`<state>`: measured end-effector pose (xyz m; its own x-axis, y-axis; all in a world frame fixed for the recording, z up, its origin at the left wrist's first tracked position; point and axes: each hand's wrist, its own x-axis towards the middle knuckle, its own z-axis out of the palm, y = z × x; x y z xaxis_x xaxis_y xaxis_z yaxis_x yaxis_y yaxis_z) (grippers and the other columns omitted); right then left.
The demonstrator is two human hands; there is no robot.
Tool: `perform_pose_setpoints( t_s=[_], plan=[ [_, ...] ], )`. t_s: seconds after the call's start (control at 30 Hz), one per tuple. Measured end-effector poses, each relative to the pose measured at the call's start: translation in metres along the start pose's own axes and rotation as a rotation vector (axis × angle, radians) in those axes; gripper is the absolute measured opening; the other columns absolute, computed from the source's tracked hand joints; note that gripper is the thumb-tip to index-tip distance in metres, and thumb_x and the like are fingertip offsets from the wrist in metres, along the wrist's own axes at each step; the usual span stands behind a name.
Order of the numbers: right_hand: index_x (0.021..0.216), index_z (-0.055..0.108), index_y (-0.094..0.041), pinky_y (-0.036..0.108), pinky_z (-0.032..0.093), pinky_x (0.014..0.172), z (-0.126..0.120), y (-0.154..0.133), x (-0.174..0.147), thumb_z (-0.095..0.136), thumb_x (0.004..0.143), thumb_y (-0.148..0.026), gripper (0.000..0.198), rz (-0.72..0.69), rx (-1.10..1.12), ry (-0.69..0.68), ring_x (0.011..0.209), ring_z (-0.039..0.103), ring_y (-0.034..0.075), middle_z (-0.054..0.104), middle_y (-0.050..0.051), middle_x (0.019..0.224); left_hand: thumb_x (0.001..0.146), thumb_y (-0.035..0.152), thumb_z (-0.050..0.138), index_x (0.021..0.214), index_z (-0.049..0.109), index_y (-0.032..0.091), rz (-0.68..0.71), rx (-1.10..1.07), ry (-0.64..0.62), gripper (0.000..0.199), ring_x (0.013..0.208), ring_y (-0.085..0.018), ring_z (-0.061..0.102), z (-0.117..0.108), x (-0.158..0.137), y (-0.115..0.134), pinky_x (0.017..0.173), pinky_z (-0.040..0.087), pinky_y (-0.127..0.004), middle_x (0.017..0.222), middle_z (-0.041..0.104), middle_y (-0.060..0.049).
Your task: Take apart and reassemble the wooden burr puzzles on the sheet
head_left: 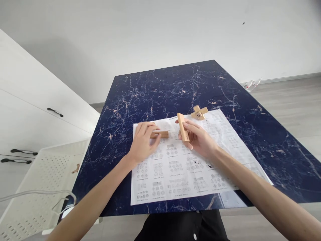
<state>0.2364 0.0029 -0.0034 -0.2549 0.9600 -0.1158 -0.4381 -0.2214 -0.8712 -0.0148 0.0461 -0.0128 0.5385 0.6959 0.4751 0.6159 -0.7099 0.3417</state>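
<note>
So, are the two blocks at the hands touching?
Apart. The head view shows a strip of paper between the left block and the right block.

You have two hands in view, one left hand (pixel 143 142) and one right hand (pixel 199 137). You can count two wooden bars near them: one slotted wooden bar (pixel 164 134) at your left and one marked wooden bar (pixel 183 130) at your right. A sliver of wood (pixel 154 123) behind your left fingers is too hidden to count. You also have one cross-shaped wooden piece (pixel 199 113), one small wooden piece (pixel 76 168) beyond the table's left edge, one printed sheet (pixel 180 174), one blue marbled table (pixel 150 97) and three black cabinet handles (pixel 55 111).
</note>
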Motion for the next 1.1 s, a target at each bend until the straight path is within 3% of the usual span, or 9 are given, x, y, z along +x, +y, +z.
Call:
perform_pose_setpoints(
  t_s=[0.1,0.2,0.3,0.43,0.6,0.73,0.93,1.1],
  plan=[
    [0.109,0.069,-0.022,0.028,0.033,0.042,0.004,-0.002,-0.001,0.07,0.101,-0.049,0.028,0.006,-0.014,0.005,0.04,0.041,0.008,0.075,0.002,0.076,0.104,0.031,0.068,0.123,0.062,0.026,0.057,-0.022,-0.099,0.02,0.126,-0.031,0.061,0.0,-0.001,0.004,0.109,0.049,-0.051,0.126,0.07,-0.007],
    [0.109,0.071,-0.021,0.028,0.031,0.044,0.007,-0.003,-0.002,0.069,0.102,-0.049,0.028,0.018,-0.027,0.015,0.044,0.039,0.008,0.069,0.0,0.071,0.105,0.031,0.068,0.118,0.063,0.025,0.062,-0.012,-0.118,0.015,0.123,-0.03,0.063,0.001,-0.001,0.005,0.109,0.05,-0.05,0.123,0.072,-0.007],
    [0.105,0.071,-0.021,0.029,0.03,0.046,0.008,-0.002,-0.002,0.068,0.103,-0.049,0.027,0.021,-0.03,0.022,0.048,0.04,0.01,0.064,-0.001,0.068,0.101,0.024,0.068,0.106,0.064,0.024,0.029,0.022,-0.075,0.007,0.116,-0.029,0.066,0.002,-0.002,0.005,0.104,0.051,-0.048,0.113,0.074,-0.005],
    [0.101,0.069,-0.021,0.03,0.03,0.048,0.005,0.0,-0.001,0.068,0.103,-0.049,0.027,0.023,-0.034,0.031,0.049,0.04,0.011,0.061,-0.001,0.068,0.093,0.018,0.07,0.097,0.063,0.023,-0.029,0.147,0.039,0.009,0.108,-0.031,0.067,0.004,-0.002,0.006,0.099,0.051,-0.051,0.101,0.073,-0.006],
    [0.103,0.07,-0.021,0.03,0.03,0.049,0.004,0.0,0.0,0.069,0.102,-0.05,0.029,0.033,-0.026,0.052,0.051,0.041,0.01,0.06,-0.001,0.069,0.082,0.008,0.07,0.095,0.062,0.022,-0.096,0.258,0.123,0.02,0.115,-0.036,0.06,0.004,-0.003,0.006,0.101,0.05,-0.056,0.117,0.067,-0.012],
    [0.108,0.07,-0.022,0.03,0.027,0.049,0.007,0.0,-0.001,0.068,0.103,-0.052,0.031,0.028,-0.067,0.048,0.051,0.039,0.011,0.058,-0.002,0.07,0.084,0.005,0.067,0.105,0.058,0.023,-0.02,0.174,0.166,0.029,0.116,-0.033,0.06,0.002,-0.002,0.007,0.1,0.053,-0.054,0.121,0.062,-0.012],
    [0.123,0.074,-0.023,0.031,0.031,0.052,0.012,0.008,-0.004,0.057,0.108,-0.056,0.04,-0.056,-0.538,0.038,0.056,0.042,0.014,0.048,-0.004,0.067,0.101,0.019,0.065,0.132,0.052,0.026,0.189,-0.006,0.165,0.034,0.125,-0.031,0.063,0.0,-0.003,0.015,0.105,0.055,-0.054,0.131,0.06,-0.013],
    [0.124,0.072,-0.021,0.032,0.034,0.057,0.012,0.014,-0.005,0.054,0.109,-0.047,0.035,-0.172,-0.817,0.01,0.059,0.046,0.015,0.056,-0.003,0.068,0.107,0.033,0.065,0.143,0.047,0.026,0.283,-0.104,-0.026,0.041,0.127,-0.031,0.066,0.002,-0.006,0.016,0.108,0.057,-0.052,0.138,0.064,-0.014]
  ],
)
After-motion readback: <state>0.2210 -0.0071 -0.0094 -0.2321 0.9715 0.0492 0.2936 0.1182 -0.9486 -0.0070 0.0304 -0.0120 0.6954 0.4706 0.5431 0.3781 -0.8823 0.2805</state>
